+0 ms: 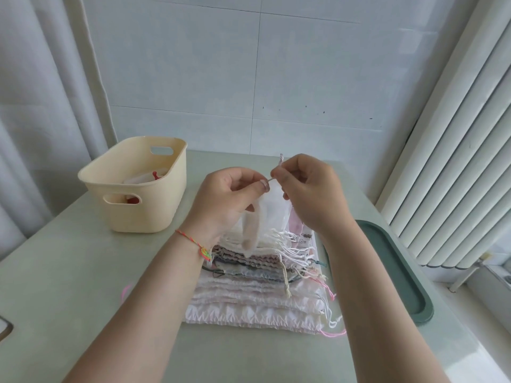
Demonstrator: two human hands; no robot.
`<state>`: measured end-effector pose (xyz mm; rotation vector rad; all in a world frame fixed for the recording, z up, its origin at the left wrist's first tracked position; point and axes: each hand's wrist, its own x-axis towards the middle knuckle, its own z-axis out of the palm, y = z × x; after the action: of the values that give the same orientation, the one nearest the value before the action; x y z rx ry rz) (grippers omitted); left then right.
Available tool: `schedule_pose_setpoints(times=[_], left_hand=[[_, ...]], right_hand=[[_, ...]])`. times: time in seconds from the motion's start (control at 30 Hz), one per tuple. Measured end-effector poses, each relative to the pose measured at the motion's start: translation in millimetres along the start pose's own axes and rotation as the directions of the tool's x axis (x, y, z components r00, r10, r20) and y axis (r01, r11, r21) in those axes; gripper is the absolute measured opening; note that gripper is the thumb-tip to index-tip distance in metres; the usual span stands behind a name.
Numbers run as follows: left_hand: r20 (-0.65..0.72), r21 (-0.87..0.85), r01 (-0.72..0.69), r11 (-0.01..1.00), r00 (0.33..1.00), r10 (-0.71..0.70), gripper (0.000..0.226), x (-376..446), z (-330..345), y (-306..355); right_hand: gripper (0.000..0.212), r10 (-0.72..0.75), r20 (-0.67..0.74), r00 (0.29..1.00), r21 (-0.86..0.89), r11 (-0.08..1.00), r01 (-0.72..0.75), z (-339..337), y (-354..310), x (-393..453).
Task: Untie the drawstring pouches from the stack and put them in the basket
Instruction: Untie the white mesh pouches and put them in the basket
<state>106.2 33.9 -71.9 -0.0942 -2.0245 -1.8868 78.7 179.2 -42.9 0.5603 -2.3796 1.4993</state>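
Note:
A stack of drawstring pouches in white, pink and grey lies on the pale green table, cords trailing off its right side. Above the stack hangs a sheer white pouch, lifted by its drawstring. My left hand pinches the cord at the pouch's neck. My right hand pinches the same cord just to the right, with its end sticking up. The cream plastic basket stands at the left rear of the table with a few pouches inside.
A dark green oblong tray lies at the table's right edge. A white ribbed radiator stands to the right, a curtain hangs at the left. A pink cord lies left of the stack.

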Motion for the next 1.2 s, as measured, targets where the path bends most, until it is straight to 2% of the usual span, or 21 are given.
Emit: schedule_pose_setpoints(times=[0.1, 0.17, 0.33, 0.67, 0.83, 0.9, 0.97, 1.1, 1.2], left_hand=[[-0.036, -0.007, 0.02, 1.0, 0.999, -0.02, 0.009, 1.1, -1.5, -1.7], [-0.069, -0.054, 0.041, 0.998, 0.997, -0.045, 0.002, 2.9, -3.9, -2.9], [-0.044, -0.08, 0.062, 0.995, 0.997, -0.066, 0.009, 3.5, -4.8, -3.1], [0.048, -0.13, 0.106, 0.986, 0.994, -0.101, 0.009, -0.3, -5.3, 0.3], [0.134, -0.194, 0.156, 0.968, 0.982, -0.131, 0.02, -1.0, -9.2, 1.0], [0.203, -0.202, 0.178, 0.963, 0.97, -0.137, 0.01, 0.3, -15.8, -0.3], [0.283, -0.229, 0.203, 0.952, 0.95, -0.134, 0.013, 1.0, -21.9, -1.2], [0.404, -0.379, 0.311, 0.871, 0.903, -0.147, 0.019, 0.6, -23.1, -2.5], [0.405, -0.431, 0.355, 0.829, 0.898, -0.174, 0.023, 1.6, -22.7, -5.2]], right_hand=[[0.006, -0.048, -0.073, 0.996, 0.008, 0.999, 0.048, 3.5, -0.1, -2.3], [0.013, -0.1, -0.138, 0.985, -0.053, 0.994, 0.093, 3.9, -1.6, -4.7], [0.008, -0.07, 0.047, 0.996, -0.152, 0.985, 0.076, 5.7, -6.2, -9.0], [0.013, -0.056, 0.094, 0.994, -0.197, 0.978, 0.074, 7.3, -4.0, -7.9], [0.015, -0.035, 0.122, 0.992, -0.153, 0.987, 0.054, 7.0, -4.9, -8.8], [0.018, -0.02, 0.145, 0.989, -0.137, 0.99, 0.04, 8.1, -4.8, -8.4], [0.017, -0.012, 0.159, 0.987, -0.113, 0.993, 0.03, 9.8, -4.8, -9.0], [0.011, -0.023, 0.152, 0.988, -0.049, 0.998, 0.03, 10.3, -7.4, -9.2], [0.01, -0.052, 0.134, 0.99, -0.048, 0.997, 0.059, 8.7, -6.6, -7.5]])
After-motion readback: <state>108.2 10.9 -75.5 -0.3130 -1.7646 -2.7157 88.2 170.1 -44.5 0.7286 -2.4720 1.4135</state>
